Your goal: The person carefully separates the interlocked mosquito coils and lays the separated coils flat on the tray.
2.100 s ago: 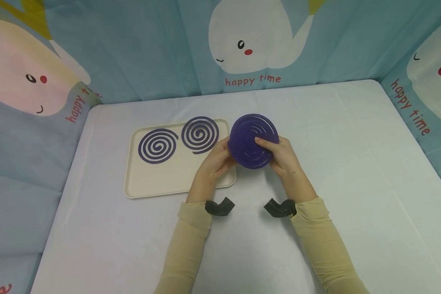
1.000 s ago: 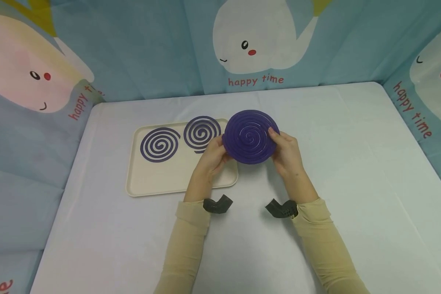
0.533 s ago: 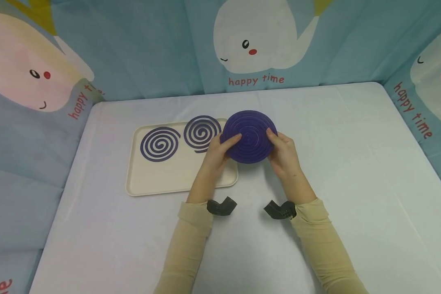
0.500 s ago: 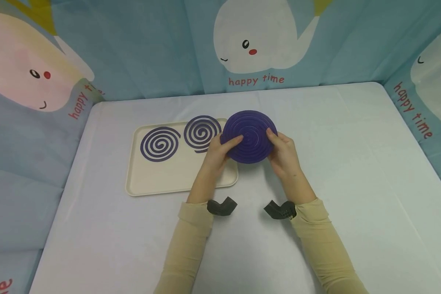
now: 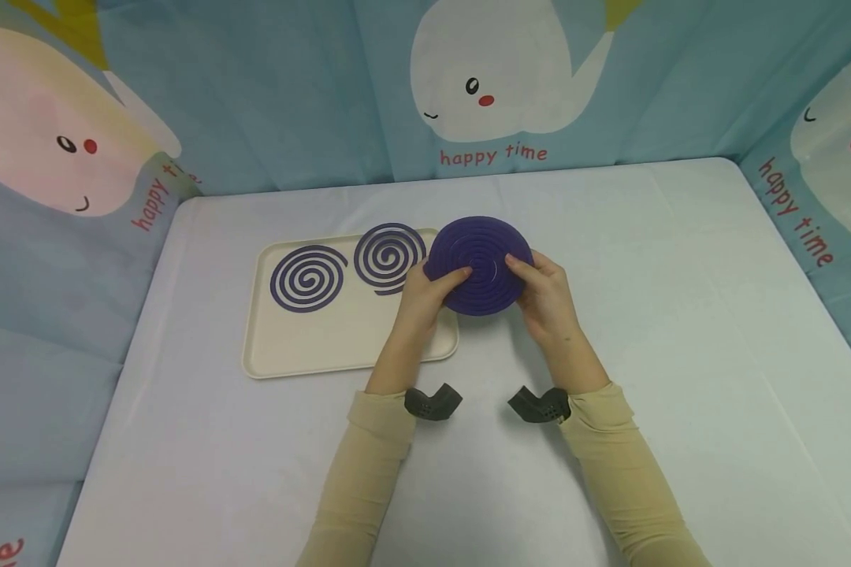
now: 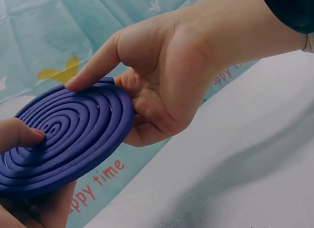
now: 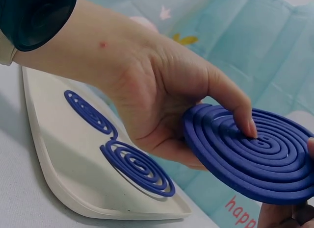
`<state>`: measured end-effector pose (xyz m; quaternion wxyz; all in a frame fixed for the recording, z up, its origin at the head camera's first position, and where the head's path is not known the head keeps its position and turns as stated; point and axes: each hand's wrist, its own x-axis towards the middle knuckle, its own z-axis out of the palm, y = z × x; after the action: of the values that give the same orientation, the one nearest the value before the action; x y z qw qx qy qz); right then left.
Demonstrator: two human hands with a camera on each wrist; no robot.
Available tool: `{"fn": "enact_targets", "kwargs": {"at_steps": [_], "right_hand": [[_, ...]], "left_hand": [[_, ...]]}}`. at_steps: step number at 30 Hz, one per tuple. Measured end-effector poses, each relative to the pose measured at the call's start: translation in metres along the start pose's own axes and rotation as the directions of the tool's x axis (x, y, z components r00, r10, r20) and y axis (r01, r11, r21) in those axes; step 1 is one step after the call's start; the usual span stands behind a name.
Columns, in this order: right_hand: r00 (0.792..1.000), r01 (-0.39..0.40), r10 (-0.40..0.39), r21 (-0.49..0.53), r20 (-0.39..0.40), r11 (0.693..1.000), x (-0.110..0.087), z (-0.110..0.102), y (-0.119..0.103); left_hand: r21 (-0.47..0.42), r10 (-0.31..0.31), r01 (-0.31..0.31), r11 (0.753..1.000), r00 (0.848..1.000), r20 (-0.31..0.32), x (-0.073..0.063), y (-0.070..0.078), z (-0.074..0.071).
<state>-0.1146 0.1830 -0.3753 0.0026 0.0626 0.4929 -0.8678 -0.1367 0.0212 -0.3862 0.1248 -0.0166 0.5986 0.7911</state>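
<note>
A round purple mosquito coil (image 5: 478,236), its spiral bands packed close together, is held between both hands above the white table, just right of the tray. My left hand (image 5: 420,298) grips its left side, thumb pressed near the middle; the right wrist view shows this hand (image 7: 152,90) across the coil. From the right side my right hand (image 5: 549,295) pinches it, thumb on top; the left wrist view shows that hand (image 6: 167,76) with fingers beneath the edge. Most fingers of both hands are hidden under the coil in the head view.
A cream tray (image 5: 312,350) lies partly behind my left hand. On it are two open-spaced spiral coils, one at the left (image 5: 281,298) and one at the right (image 5: 364,276), overlapping the far rim. A curtain (image 5: 269,94) with whale prints hangs along the table's far edge.
The held coil has tipped flatter and shifted slightly left. Light gaps between its bands have closed up. My left thumb has come over the edge onto its top face, near the middle.
</note>
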Motion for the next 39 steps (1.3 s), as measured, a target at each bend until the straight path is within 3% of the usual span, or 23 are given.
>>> {"fn": "enact_targets", "kwargs": {"at_steps": [9, 14, 19, 27, 39], "right_hand": [[1.0, 0.017, -0.017, -0.022, -0.015, 1.0, 0.0, 0.001, 0.002], [0.998, 0.056, -0.057, -0.074, -0.02, 0.996, 0.001, 0.002, 0.007], [0.997, 0.073, -0.078, -0.155, -0.026, 0.985, 0.001, 0.003, 0.01], [0.995, 0.077, -0.086, -0.161, -0.048, 0.984, 0.002, 0.002, 0.012], [0.983, 0.126, -0.153, -0.23, -0.102, 0.965, 0.001, 0.004, 0.015]], "left_hand": [[0.111, 0.025, -0.019, 0.994, 0.999, -0.048, 0.001, 0.0, 0.001], [0.171, 0.034, -0.026, 0.985, 0.998, -0.044, 0.001, -0.001, 0.002], [0.191, 0.051, -0.041, 0.981, 0.998, -0.047, 0.0, -0.001, 0.003], [0.228, 0.074, -0.054, 0.972, 0.994, -0.082, 0.0, -0.001, 0.003], [0.357, 0.152, -0.105, 0.928, 0.982, -0.108, 0.0, -0.006, 0.005]]}}
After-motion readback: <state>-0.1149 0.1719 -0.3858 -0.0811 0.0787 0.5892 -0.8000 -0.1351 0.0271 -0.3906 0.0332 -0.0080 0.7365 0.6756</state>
